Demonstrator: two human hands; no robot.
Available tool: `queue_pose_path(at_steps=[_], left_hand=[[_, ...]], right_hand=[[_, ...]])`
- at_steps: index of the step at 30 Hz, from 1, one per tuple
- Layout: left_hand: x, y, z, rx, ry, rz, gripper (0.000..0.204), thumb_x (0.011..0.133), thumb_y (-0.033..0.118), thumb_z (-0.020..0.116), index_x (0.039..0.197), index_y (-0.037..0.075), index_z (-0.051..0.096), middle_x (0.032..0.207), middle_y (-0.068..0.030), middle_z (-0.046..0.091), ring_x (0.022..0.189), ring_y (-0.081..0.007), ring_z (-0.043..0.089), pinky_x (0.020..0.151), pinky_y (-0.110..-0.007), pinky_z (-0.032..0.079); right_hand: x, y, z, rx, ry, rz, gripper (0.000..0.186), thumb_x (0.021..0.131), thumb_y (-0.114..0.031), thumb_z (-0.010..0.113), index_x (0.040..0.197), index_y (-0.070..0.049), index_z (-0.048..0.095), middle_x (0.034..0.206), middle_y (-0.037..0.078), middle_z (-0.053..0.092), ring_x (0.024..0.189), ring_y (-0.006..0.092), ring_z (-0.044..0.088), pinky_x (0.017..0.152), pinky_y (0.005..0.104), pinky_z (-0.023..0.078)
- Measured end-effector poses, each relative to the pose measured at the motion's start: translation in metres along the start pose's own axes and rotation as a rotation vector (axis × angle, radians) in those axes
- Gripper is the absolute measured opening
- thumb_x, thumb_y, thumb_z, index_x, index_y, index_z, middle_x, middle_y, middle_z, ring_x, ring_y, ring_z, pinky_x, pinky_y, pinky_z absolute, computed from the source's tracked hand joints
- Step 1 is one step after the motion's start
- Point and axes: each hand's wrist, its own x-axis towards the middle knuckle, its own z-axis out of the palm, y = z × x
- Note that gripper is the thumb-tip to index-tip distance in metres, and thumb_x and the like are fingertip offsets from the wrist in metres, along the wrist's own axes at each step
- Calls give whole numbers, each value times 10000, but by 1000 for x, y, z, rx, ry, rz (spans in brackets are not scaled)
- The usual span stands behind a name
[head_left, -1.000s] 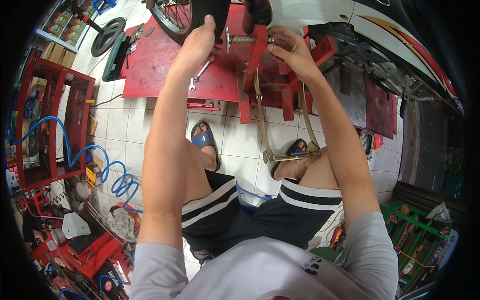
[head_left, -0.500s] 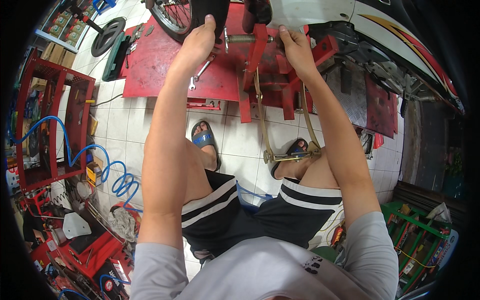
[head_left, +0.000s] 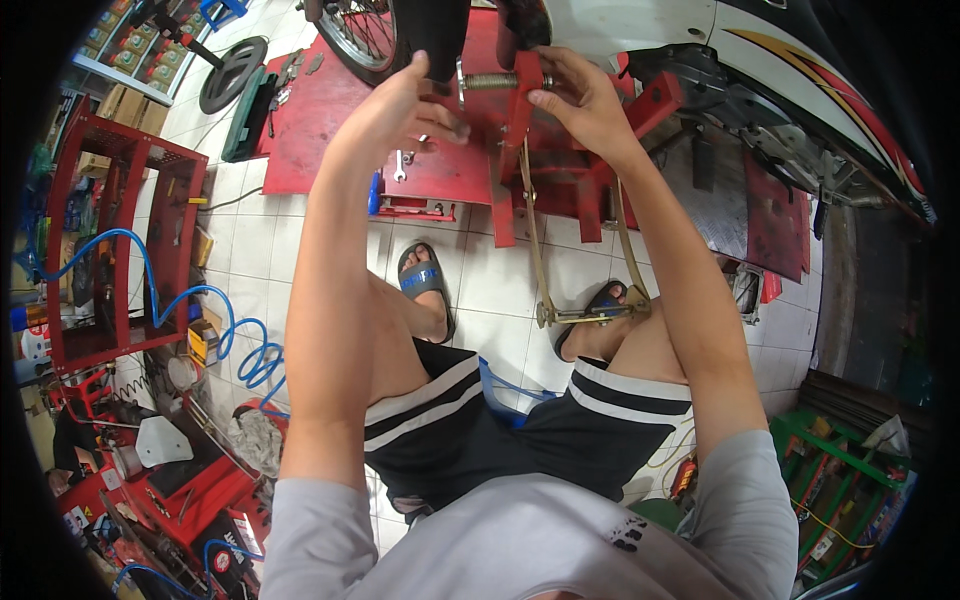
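Observation:
A threaded bolt with a spring-like shank and a metal crossbar (head_left: 488, 81) runs through the upright of the red steel stand (head_left: 517, 120). My right hand (head_left: 583, 98) grips round the right side of that upright at the bolt's end, thumb on the red steel. My left hand (head_left: 415, 108) is open, fingers apart, just left of the crossbar, beside a black tyre (head_left: 370, 65). Below it a wrench (head_left: 400, 172) and a blue-handled tool (head_left: 374, 192) lie on the red platform (head_left: 300, 150). Brass-coloured arms (head_left: 530, 260) hang from the stand between my feet.
A white motorbike (head_left: 790, 80) fills the upper right. A red perforated rack (head_left: 85, 190) and coiled blue hose (head_left: 225, 330) are left. A red cart (head_left: 180, 500) with tools is lower left, a green metal rack (head_left: 820, 480) lower right. A black ring (head_left: 240, 70) lies upper left.
My left hand has dropped slightly and spread its fingers. My right hand has shifted left onto the stand's upright, its thumb now lower. The view has shifted slightly.

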Motion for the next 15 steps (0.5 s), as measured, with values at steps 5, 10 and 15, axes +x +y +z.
queue_pose_path(at_steps=[5,10,15], left_hand=[[5,-11,-8,-80,68,493,681,999,514,288,1389,-36,380,1363,-125,520,1211,-246,502,961,-379,425],[10,-21,-9,114,-37,43,777,980,593,183,1386,-39,384,1094,-151,676,1137,-291,558,1016,-419,379],[2,-11,-3,12,111,547,695,1008,536,195,1442,-1,268,1349,-145,527,1236,-232,480,1018,-393,374]], right_hand=[[1,-2,4,-2,31,-26,504,812,-126,725,1264,-22,527,1142,106,643,1073,194,606,852,315,498],[-1,-9,7,-37,52,-35,484,817,-99,707,1258,-13,526,1145,113,638,1072,194,605,843,310,505],[-4,-10,6,-18,54,-18,471,824,-84,692,1255,-1,522,1156,118,630,1075,195,600,843,307,509]])
